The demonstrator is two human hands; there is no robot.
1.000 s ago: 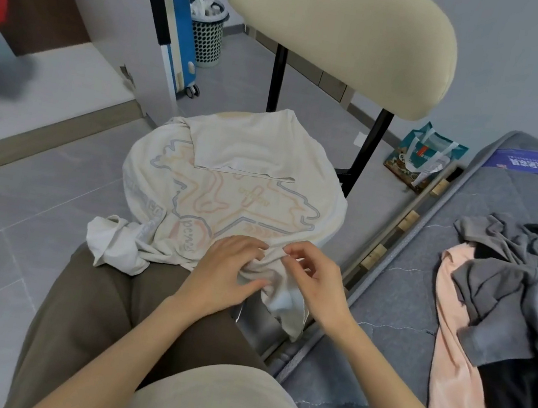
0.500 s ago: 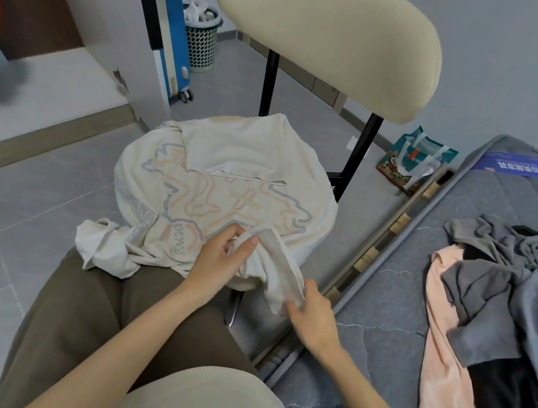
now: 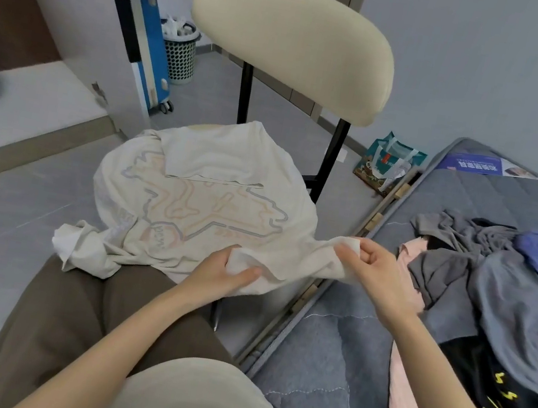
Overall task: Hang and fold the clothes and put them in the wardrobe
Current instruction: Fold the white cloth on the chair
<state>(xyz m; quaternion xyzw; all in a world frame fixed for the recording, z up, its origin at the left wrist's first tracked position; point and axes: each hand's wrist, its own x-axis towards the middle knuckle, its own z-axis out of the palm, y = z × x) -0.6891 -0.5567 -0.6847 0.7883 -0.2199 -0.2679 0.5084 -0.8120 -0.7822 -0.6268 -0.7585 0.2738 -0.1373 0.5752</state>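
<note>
Cream T-shirt (image 3: 203, 207) spread print-up over the chair (image 3: 290, 47) seat, top part already folded down across it, one bunched sleeve hanging off the seat's left edge toward my knee. Soft, light, floppy cotton by the look: should fold with no effort but won't hold a crease and will slide off the rounded seat if tugged. Best taken at hem corners or sleeve ends, not mid-panel.

My left hand (image 3: 224, 271) is closed on a fold of the shirt at the seat's near edge, thumb over the cloth. My right hand (image 3: 374, 267) pinches the end of the right sleeve or corner between thumb and fingers, held out taut past the seat's right side, over the gap toward the mattress (image 3: 331, 374).

Half a second ago that end drooped below the seat edge with my right hand underneath; now it is lifted and stretched out sideways. Left hand has barely moved.

Right of the chair, a pile of clothes (image 3: 497, 277) waits on the mattress: grey, blue, pink, black. Laundry basket (image 3: 179, 53) behind the chair.
</note>
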